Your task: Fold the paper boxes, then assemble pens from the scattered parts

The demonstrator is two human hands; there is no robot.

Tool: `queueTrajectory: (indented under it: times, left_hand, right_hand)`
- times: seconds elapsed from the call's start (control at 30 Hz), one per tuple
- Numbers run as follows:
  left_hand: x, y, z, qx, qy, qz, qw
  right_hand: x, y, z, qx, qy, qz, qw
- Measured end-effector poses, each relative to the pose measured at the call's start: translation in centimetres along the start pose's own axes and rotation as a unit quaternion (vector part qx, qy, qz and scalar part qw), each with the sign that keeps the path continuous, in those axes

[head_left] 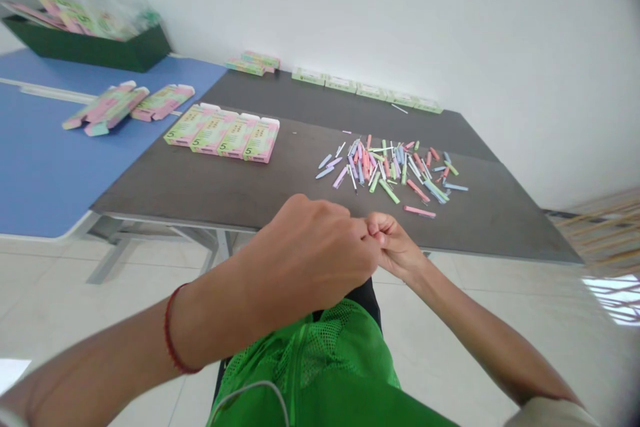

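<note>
My left hand (315, 247), with a red cord on its wrist, is closed in front of the table's near edge. My right hand (395, 243) meets it, fingers pinched together against the left fist. Whatever lies between the two hands is hidden by the fingers. Beyond them on the dark table (240, 193) is a loose spread of pen parts (367, 163): pink, green, blue and purple barrels and caps, with thin white refills among them. Closest to my right hand lies a pink pen piece (420, 211).
Several pink-and-green boxes (225, 135) stand in a row at the table's left; more flat cartons (163, 102) lie on the blue table (40, 173). A dark green bin (100, 50) holds cartons and plastic. Several boxes (370, 91) line the back by the wall.
</note>
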State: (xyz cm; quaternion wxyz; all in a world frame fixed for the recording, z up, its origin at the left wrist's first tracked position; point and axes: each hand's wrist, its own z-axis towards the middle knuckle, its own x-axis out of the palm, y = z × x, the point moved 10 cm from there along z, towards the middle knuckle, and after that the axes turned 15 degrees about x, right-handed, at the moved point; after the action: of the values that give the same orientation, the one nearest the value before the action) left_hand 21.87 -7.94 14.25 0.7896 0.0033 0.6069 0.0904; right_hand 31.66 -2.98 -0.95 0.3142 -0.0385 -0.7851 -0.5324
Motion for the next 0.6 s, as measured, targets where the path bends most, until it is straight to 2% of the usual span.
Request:
queueTrajectory:
  times: [0.23,0.33,0.47,0.6]
  left_hand:
    - [-0.3,0.4,1.7,0.027,0.014,0.017,0.999]
    - [0.0,0.7,1.6,0.025,0.015,0.02,0.999]
    - [0.7,1.5,0.9,0.015,0.008,0.009,1.0]
    - [1.2,2.0,-0.3,0.006,-0.026,0.003,1.0]
  right_hand:
    - [-1.4,-0.5,0.2,0.005,-0.047,0.001,0.999]
    - [-1.3,-0.3,0.2,-0.007,-0.042,0.015,0.999]
    - [-0.5,0.7,0.0,-0.044,-0.04,0.008,0.998]
    - [-0.2,2.4,-0.8,-0.107,-0.082,-0.041,0.99]
